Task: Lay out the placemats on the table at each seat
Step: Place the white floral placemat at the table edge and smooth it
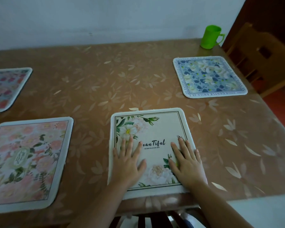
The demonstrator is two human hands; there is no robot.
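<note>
A cream placemat (pixel 155 127) with white flowers and the word "beauTiful" lies at the table's near edge, straight in front of me. My left hand (pixel 129 159) presses flat on its left half with fingers spread. My right hand (pixel 186 160) lies flat on its right half. A pink floral placemat (pixel 25 162) sits at the near left. Another pink and red floral placemat (pixel 5 88) is at the far left, cut off by the frame. A blue floral placemat (pixel 209 76) lies at the far right.
The table (pixel 105 83) wears a brown cloth with a leaf pattern. A green plastic mug (pixel 211 37) stands at the far right corner. A wooden chair (pixel 260 58) stands by the right side. Another chair's back (pixel 155 219) shows below the near edge. A wall runs behind.
</note>
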